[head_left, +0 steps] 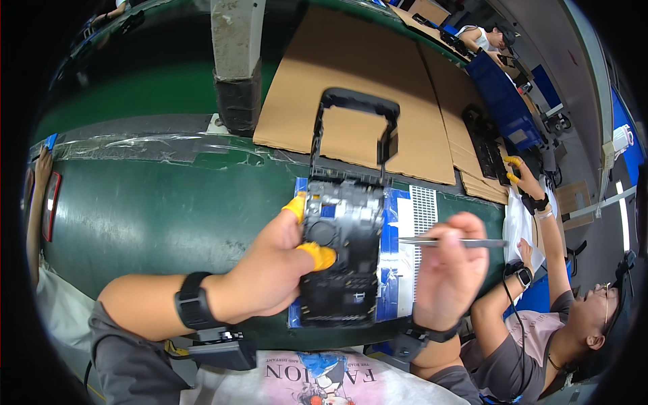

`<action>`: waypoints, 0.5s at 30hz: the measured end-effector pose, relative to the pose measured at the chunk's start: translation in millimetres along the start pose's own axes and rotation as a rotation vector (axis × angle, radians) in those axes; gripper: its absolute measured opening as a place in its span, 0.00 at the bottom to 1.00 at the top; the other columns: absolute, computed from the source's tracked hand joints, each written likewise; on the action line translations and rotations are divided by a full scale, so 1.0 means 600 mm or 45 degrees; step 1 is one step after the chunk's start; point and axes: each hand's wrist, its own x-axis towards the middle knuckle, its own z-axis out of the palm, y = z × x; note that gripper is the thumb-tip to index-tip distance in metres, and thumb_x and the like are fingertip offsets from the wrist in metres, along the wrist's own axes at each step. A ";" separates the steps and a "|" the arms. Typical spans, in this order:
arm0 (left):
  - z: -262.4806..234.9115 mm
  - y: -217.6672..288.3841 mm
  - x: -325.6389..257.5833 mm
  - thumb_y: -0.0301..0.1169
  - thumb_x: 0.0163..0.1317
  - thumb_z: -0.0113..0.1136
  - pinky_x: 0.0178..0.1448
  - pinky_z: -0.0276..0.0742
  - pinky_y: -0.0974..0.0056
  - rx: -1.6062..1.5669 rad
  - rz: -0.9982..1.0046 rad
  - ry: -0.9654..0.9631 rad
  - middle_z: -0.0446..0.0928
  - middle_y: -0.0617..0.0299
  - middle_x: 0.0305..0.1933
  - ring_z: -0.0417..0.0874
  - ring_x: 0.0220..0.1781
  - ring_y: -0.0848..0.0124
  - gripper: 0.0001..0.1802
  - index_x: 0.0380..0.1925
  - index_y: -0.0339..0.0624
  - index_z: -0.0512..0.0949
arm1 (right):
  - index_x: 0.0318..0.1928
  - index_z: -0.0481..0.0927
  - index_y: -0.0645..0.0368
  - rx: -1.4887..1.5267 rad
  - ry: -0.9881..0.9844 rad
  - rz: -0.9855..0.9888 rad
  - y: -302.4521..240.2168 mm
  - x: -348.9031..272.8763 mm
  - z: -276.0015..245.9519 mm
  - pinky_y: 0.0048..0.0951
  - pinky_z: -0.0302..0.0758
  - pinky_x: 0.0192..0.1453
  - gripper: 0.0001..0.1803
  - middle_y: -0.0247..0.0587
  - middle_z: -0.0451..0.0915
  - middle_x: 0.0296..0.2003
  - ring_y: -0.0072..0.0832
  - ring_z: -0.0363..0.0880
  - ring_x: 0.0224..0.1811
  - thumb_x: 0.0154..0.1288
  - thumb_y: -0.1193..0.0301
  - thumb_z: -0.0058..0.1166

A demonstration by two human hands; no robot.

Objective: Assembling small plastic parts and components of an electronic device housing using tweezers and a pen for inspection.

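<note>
1. Now my left hand (270, 270), yellow cots on thumb and forefinger, clamps the black frame (341, 263) edge, lifted over the blue mat (389, 270).
2. My right hand (449, 266) pinches the tweezers (452, 241), tips leftward, just beside the frame.
3. I'd judge: steady the frame, bring the tips in slowly, avoid scratching.

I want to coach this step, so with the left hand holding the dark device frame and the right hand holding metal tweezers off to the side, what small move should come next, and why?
Probably swing the thin metal tweezers leftward toward the dark rectangular device frame. The right hand holds them level, tips pointing at the frame but short of it, while the left hand steadies the frame with yellow-capped fingers above the blue mat.
</note>
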 end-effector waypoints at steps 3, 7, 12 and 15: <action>-0.028 0.022 -0.035 0.10 0.44 0.43 0.47 0.65 0.72 0.356 0.006 0.006 0.65 0.63 0.48 0.66 0.48 0.75 0.29 0.50 0.41 0.59 | 0.40 0.64 0.64 -0.094 0.145 -0.209 -0.047 0.002 -0.046 0.16 0.63 0.28 0.14 0.42 0.74 0.23 0.17 0.64 0.20 0.53 0.78 0.49; -0.099 0.121 -0.087 0.11 0.37 0.50 0.54 0.64 0.67 0.663 -0.295 0.101 0.63 0.62 0.52 0.66 0.52 0.70 0.41 0.57 0.38 0.54 | 0.39 0.63 0.65 -0.240 0.351 -0.319 -0.050 -0.022 -0.121 0.16 0.62 0.27 0.13 0.42 0.73 0.21 0.16 0.59 0.17 0.53 0.78 0.49; -0.180 0.278 -0.160 0.18 0.39 0.51 0.46 0.68 0.73 1.500 0.245 0.432 0.70 0.64 0.38 0.71 0.41 0.76 0.26 0.45 0.37 0.65 | 0.37 0.64 0.65 -0.271 0.432 -0.171 -0.005 -0.045 -0.160 0.15 0.61 0.25 0.12 0.41 0.72 0.20 0.16 0.61 0.17 0.53 0.78 0.50; -0.221 0.341 -0.076 0.15 0.46 0.46 0.45 0.72 0.71 1.169 0.310 0.476 0.70 0.60 0.43 0.74 0.43 0.75 0.24 0.48 0.35 0.64 | 0.38 0.64 0.66 -0.276 0.438 -0.216 -0.009 -0.045 -0.166 0.15 0.62 0.26 0.12 0.42 0.72 0.21 0.17 0.63 0.19 0.54 0.78 0.49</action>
